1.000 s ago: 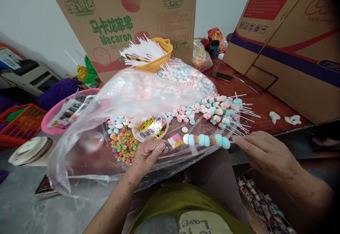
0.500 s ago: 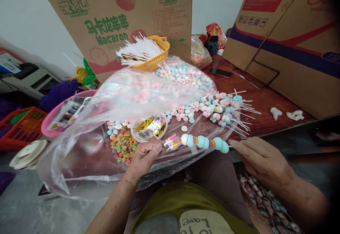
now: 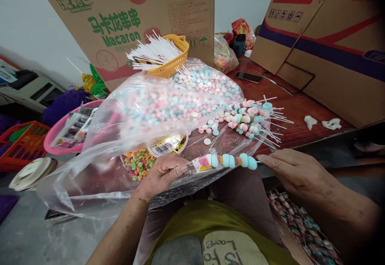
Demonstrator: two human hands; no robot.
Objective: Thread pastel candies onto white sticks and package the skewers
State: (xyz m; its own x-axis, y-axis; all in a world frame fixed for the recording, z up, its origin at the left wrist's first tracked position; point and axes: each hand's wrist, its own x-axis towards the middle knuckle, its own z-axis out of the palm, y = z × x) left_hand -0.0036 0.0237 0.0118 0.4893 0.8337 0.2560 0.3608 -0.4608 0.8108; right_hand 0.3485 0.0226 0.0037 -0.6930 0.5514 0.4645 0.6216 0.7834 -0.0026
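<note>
My left hand point(image 3: 168, 172) pinches the closed end of a clear printed wrapper point(image 3: 201, 163). My right hand point(image 3: 290, 168) grips the stick of a marshmallow skewer point(image 3: 237, 161), held level in front of my lap. Pale blue marshmallows and small orange rings are threaded on it. Its left tip sits inside the wrapper's mouth. Beyond my right hand lies a pile of finished-looking skewers point(image 3: 251, 118) with white sticks pointing right. Near my left hand are colourful cereal rings point(image 3: 138, 162) and a round tub point(image 3: 182, 144) holding wrappers and gold ties, partly covered by plastic film.
A large clear plastic bag point(image 3: 90, 181) of loose marshmallows point(image 3: 207, 80) spreads over the red table point(image 3: 296, 114). A yellow basket point(image 3: 170, 70) of white sticks stands behind. Cardboard boxes point(image 3: 120, 56) rise at the back and right. A phone point(image 3: 249, 77) and a pink basket point(image 3: 54, 151) flank the bag.
The wrapper has slid further right over the skewer's left end, covering the first white marshmallow. The plastic film has shifted down over part of the tub and cereal rings.
</note>
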